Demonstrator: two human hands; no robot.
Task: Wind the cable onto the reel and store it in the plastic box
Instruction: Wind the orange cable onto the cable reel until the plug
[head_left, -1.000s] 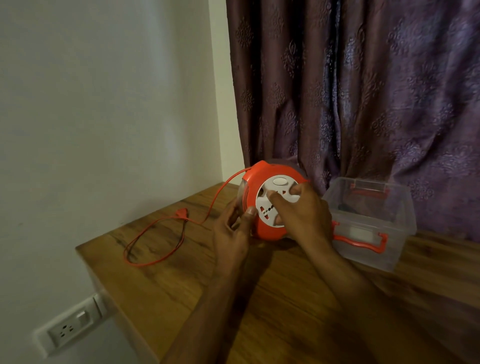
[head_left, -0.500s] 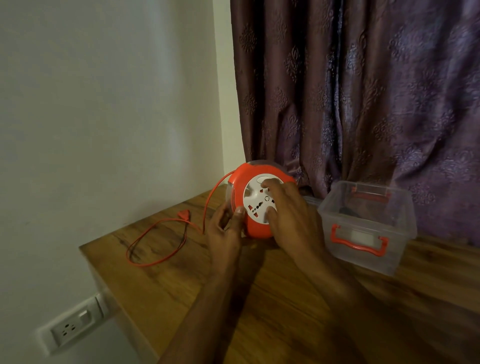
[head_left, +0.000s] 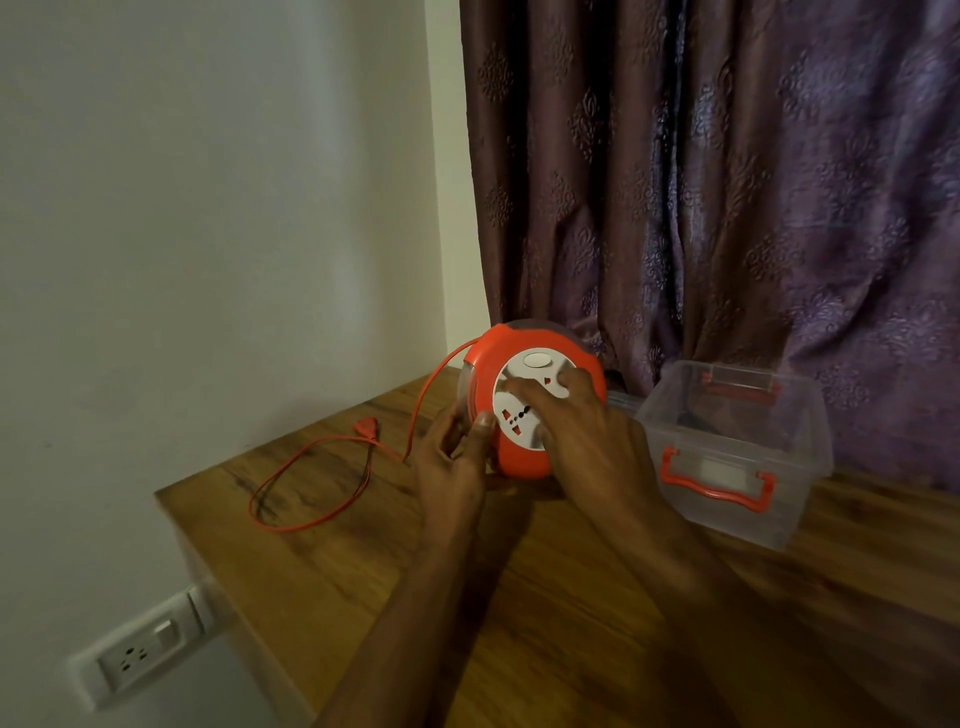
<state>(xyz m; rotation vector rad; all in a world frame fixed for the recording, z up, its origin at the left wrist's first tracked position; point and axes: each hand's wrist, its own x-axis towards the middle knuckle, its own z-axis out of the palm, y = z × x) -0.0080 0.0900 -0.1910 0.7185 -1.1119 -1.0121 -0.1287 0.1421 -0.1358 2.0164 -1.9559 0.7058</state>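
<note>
Head view: the reel (head_left: 524, 410), an orange housing with a white socket face, stands on edge on the wooden table (head_left: 571, 597), close to the corner where the wall meets the curtain (head_left: 727, 208). Compared with the frames half a second and one second back, the white face has turned: the round button now sits at the top of the disc, and the loose cable (head_left: 322, 483) on the table forms a loop of nearly the same size, with the plug (head_left: 363, 427) at nearly the same spot. Judgement: winding is in progress but little slack has been taken up in this interval; most of the loose length remains to be drawn in.

The right hand (head_left: 582, 441) lies over the socket face with fingers curled against it, apparently turning the disc. The left hand (head_left: 452, 457) braces the reel's left edge, thumb raised against the orange rim; whether its fingers hook behind the housing cannot be told.

The plastic box (head_left: 737, 457), clear with orange handles and no lid on it, stands just right of the reel, ready to receive it. A wall socket (head_left: 140, 654) sits below the table edge at lower left.
</note>
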